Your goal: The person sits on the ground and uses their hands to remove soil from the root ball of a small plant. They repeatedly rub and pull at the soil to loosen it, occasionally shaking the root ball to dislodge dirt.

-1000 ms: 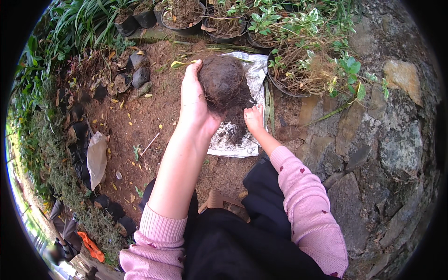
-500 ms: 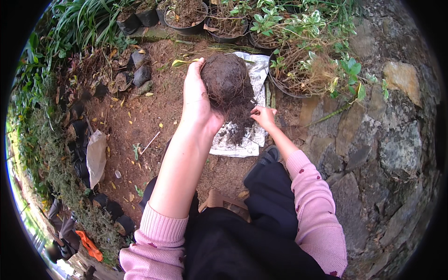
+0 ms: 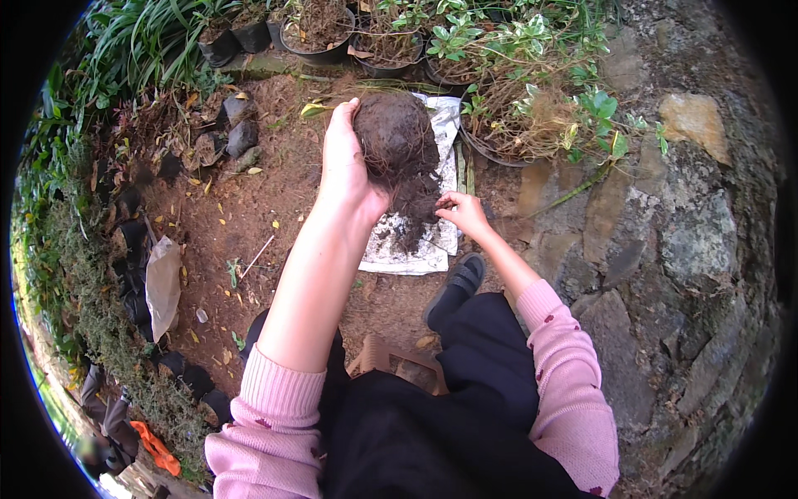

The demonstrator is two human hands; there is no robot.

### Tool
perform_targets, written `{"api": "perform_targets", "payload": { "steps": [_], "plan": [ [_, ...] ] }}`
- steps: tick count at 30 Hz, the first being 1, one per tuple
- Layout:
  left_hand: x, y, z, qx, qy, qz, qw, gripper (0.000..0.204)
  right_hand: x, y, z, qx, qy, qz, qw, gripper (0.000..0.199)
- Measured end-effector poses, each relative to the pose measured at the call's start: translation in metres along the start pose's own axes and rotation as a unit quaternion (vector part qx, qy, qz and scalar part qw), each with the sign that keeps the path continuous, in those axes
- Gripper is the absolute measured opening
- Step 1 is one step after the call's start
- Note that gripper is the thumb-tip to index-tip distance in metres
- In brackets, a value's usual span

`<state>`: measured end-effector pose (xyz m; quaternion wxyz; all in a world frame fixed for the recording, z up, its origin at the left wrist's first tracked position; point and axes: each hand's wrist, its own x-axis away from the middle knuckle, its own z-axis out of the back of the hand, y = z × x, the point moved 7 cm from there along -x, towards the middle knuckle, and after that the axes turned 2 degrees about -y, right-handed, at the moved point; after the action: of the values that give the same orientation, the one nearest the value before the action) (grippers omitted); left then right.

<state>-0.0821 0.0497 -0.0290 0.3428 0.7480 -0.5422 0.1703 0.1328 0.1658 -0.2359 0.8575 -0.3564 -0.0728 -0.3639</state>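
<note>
My left hand point(image 3: 347, 166) is wrapped round the left side of a dark, rounded root ball point(image 3: 392, 133) with thin roots on its surface. Its far fingers are hidden behind the ball. Loose soil and roots point(image 3: 411, 204) hang below the ball, above a white plastic sack point(image 3: 420, 259) spread on the ground. At the right edge of this loose soil is my right hand point(image 3: 462, 211), its fingers bent and pinched together. What lies between those fingertips, if anything, is too small to make out.
Potted plants point(image 3: 524, 125) line the far side. A stone wall point(image 3: 665, 241) rises on the right. Black grow bags point(image 3: 133, 249) and a pale plastic bag point(image 3: 163, 283) are at left. A brown stool point(image 3: 374, 356) is under me. Another person point(image 3: 108, 416) is at lower left.
The view has shifted slightly, so the scene sits a little further left. My left hand keeps its hold on the root ball; my right fingers have closed in at the loose soil's edge.
</note>
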Motion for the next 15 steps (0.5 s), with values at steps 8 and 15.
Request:
{"api": "perform_targets", "payload": {
  "steps": [8, 15],
  "plan": [
    [-0.004, -0.001, -0.001, 0.006, 0.002, 0.003, 1.0, 0.045, 0.009, -0.007, 0.027, -0.127, -0.059, -0.04, 0.989, 0.02],
    [-0.005, -0.003, -0.004, 0.003, -0.02, 0.008, 1.0, 0.044, 0.011, -0.009, 0.026, -0.241, -0.072, -0.074, 0.965, 0.022]
  ]
}}
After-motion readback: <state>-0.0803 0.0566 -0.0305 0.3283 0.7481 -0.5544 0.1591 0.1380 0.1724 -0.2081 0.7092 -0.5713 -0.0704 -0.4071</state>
